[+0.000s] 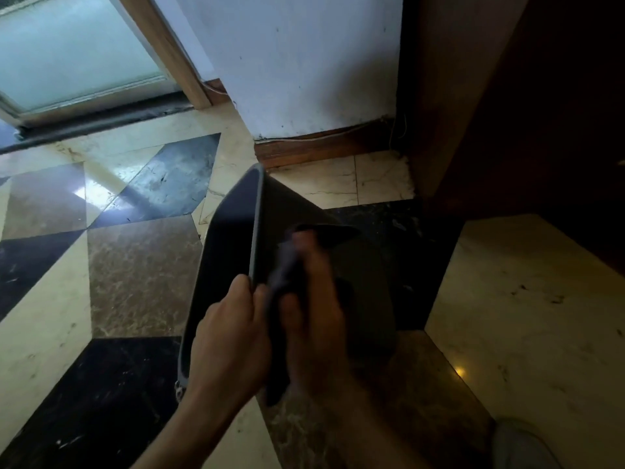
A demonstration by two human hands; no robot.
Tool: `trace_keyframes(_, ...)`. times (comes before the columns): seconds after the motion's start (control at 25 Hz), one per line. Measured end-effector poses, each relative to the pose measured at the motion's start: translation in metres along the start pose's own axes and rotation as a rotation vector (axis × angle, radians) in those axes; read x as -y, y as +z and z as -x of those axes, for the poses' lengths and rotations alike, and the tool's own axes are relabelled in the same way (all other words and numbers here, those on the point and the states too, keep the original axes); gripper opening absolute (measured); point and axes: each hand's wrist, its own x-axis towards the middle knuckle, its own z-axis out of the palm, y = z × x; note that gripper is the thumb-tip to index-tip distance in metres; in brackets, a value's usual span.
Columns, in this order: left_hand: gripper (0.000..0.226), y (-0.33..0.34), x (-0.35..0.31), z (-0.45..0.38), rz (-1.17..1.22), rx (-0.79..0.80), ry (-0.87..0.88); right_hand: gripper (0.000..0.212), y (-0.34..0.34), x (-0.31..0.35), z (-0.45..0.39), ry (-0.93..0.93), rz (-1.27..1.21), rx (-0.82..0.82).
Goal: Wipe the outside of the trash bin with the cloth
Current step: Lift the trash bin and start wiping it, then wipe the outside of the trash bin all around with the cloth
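Note:
A dark grey trash bin (365, 286) is tipped on the tiled floor, its open mouth facing left and its pale rim running from top to bottom of the view's middle. My left hand (230, 336) grips that rim near its lower part. My right hand (311, 299), blurred by motion, presses a dark cloth (284, 275) against the bin's outer side just right of the rim. The cloth hangs down below my right hand. The far side of the bin is hidden.
The floor is glossy marble in cream, brown and black tiles (142, 272). A white wall with wooden skirting (318, 150) stands behind the bin, dark wooden furniture (527, 113) to the right, a frosted glass door (67, 52) at the upper left.

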Motion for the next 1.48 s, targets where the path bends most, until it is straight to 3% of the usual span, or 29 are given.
trace_keyframes(0.08, 0.019, -0.001, 0.012, 0.0, 0.052, 0.048, -0.027, 0.066, 0.009, -0.002, -0.001, -0.097, 0.27, 0.198)
trace_keyframes(0.16, 0.018, -0.005, 0.015, 0.0, 0.158, 0.092, -0.134, 0.066, 0.011, -0.007, -0.009, -0.101, 0.386, 0.312)
trace_keyframes(0.4, 0.028, -0.008, 0.008, 0.0, 0.096, 0.022, -0.149, 0.061, 0.0, -0.044, -0.062, 0.005, 0.503, 0.368)
trace_keyframes(0.6, 0.032, -0.013, 0.015, -0.004, 0.156, 0.01, -0.256, 0.058, -0.033, -0.107, -0.091, 0.228, 0.655, 0.25)
trace_keyframes(0.84, 0.032, -0.011, 0.02, 0.003, 0.201, -0.004, -0.245, 0.053, -0.07, -0.134, -0.06, 0.589, 0.284, -0.05)
trace_keyframes(1.0, 0.03, -0.007, 0.016, 0.008, 0.193, 0.002, -0.196, 0.059, -0.045, -0.104, -0.011, 0.385, 0.511, 0.043)
trace_keyframes(1.28, 0.025, -0.002, 0.02, 0.011, 0.129, -0.015, -0.137, 0.05, 0.008, -0.023, -0.003, -0.297, 0.399, 0.359)
trace_keyframes(1.36, 0.028, -0.003, 0.022, 0.012, 0.105, -0.033, -0.142, 0.053, 0.013, -0.028, -0.029, -0.288, 0.469, 0.411)
trace_keyframes(1.48, 0.03, -0.001, 0.024, 0.014, 0.087, -0.023, -0.174, 0.057, 0.016, -0.048, -0.076, -0.065, 0.571, 0.402)
